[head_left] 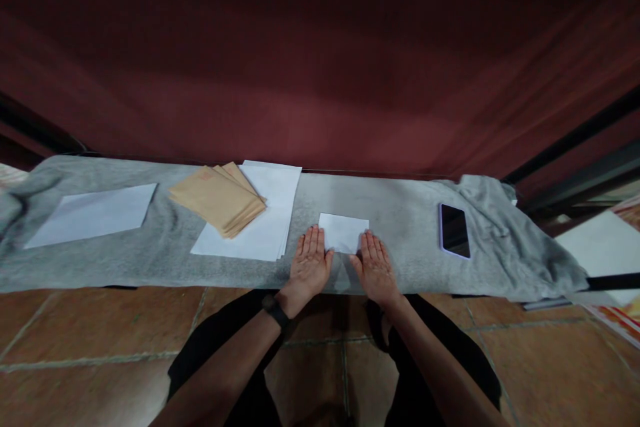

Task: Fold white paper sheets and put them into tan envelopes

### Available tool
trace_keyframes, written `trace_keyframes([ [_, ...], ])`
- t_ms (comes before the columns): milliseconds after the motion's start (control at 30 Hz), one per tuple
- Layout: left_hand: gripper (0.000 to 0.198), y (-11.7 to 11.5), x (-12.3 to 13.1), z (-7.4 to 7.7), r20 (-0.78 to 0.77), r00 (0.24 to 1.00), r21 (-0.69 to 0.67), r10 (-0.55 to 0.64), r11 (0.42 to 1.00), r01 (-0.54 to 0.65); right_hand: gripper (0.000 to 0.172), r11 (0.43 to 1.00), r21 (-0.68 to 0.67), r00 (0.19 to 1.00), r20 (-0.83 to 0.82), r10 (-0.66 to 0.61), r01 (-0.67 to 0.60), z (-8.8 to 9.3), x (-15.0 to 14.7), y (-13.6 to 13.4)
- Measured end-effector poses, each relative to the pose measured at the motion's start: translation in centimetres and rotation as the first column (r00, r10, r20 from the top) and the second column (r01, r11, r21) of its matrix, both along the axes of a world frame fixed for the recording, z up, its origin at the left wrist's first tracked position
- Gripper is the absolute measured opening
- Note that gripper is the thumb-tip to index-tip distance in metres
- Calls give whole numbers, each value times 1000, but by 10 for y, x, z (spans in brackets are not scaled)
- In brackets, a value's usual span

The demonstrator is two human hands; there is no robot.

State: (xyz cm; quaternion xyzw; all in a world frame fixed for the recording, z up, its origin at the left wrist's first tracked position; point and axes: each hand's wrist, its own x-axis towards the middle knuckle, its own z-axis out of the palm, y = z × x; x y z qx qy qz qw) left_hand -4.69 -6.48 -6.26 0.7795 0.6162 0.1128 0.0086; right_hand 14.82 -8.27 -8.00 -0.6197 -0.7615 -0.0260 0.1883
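A small white piece of paper, seemingly folded (344,232), lies on the grey cloth between my hands. My left hand (309,263) rests flat at its left edge, fingers stretched forward and the thumb by the paper's near corner. At the right edge my right hand (376,268) lies palm down with straight fingers, its fingertips touching the paper's side. Neither hand grips anything. Left of my left hand sits a stack of white sheets (273,213), partly covered by a fanned pile of brown envelopes (217,197).
Grey cloth (405,213) covers the long narrow surface. A phone with a purple case (455,231) lies to the right. Another white sheet (95,213) lies far left. A dark red wall (320,113) stands behind; tiled floor (100,340) shows below the front edge.
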Motion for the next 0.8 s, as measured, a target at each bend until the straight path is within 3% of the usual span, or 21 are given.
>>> trace_keyframes([
  [167,61,11,13,8,17,998,-4,65,998,-65,63,996,-67,995,-86,-56,50,14,-5,14],
  [367,59,30,40,-1,33,984,-16,-176,984,176,59,983,-178,980,-197,10,-46,33,-29,39],
  [567,62,40,47,-9,34,980,-27,-195,980,196,59,985,-168,978,-206,3,-38,24,-41,47],
  [800,59,39,35,8,-12,991,-68,-133,989,132,57,990,-143,995,-103,-4,-10,12,-28,43],
])
